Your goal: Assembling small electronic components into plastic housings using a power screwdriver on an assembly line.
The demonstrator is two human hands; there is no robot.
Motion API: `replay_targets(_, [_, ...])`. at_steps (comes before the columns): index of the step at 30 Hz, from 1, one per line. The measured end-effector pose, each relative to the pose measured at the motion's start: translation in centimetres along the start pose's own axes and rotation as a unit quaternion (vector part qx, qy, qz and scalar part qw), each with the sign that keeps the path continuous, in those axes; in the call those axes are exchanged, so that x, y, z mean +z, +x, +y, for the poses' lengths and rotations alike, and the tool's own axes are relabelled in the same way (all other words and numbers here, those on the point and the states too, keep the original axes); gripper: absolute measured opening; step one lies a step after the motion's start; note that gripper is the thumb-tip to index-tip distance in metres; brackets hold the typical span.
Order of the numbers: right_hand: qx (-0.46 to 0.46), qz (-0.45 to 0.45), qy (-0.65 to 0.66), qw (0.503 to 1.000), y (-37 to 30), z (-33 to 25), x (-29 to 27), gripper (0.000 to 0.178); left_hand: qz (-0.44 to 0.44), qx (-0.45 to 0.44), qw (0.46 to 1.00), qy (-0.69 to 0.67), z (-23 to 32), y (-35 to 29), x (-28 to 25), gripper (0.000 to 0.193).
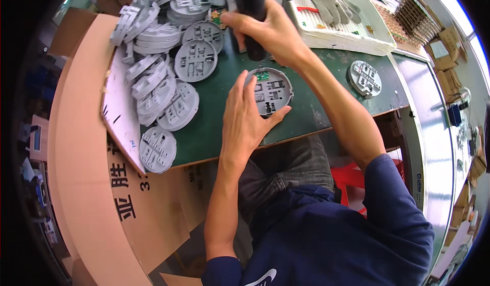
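A round grey plastic housing (276, 93) lies face up on the green table, a small green circuit board (262, 75) near its far rim. My left hand (243, 115) spans its near left side, fingers at the left rim and thumb by the lower right rim, gripping it. Beyond the housing, my right hand (278, 33) is closed around a black cylindrical tool (250, 2). The tool's working tip cannot be made out. Close to my right fingertips lie small circuit boards (216, 16), partly hidden.
Many similar grey housings (171, 102) are heaped at the left beside a white panel (121, 102) and cardboard (76, 133). A white foam tray (352, 42) with grey gloves (329, 2) stands at the far right. Another housing (365, 78) sits near the table's right end.
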State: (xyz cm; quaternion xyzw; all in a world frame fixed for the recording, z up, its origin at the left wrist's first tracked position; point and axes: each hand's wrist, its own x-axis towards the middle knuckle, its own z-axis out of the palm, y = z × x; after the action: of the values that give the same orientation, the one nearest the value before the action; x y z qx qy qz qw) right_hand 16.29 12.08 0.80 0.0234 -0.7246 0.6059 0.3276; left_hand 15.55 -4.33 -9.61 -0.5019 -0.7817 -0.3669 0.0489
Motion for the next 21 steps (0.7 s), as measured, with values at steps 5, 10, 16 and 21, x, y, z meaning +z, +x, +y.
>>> replay_targets(5, [0.013, 0.029, -0.029, 0.999, 1.2, -1.8, -0.4, 0.027, 0.056, 0.039, 0.997, -0.030, 0.0, 0.1, -0.7, 0.102])
replay_targets(10, [-0.011, 0.079, -0.068, 0.995, 1.6, -2.2, -0.5, 0.031, 0.197, 0.027, 0.980, -0.016, 0.3, -3.6, -6.7, 0.037])
replay_targets(16, [0.013, 0.065, -0.182, 0.981, -4.5, -1.9, -1.0, 0.055, 0.067, -0.201, 0.954, 0.212, -5.1, -8.7, -15.1, 0.085])
replay_targets(21, [-0.041, -0.112, -0.486, 0.866, -12.1, 0.6, -0.1, 0.079, -0.088, -0.234, 0.951, 0.184, -7.9, -8.0, -17.4, 0.109])
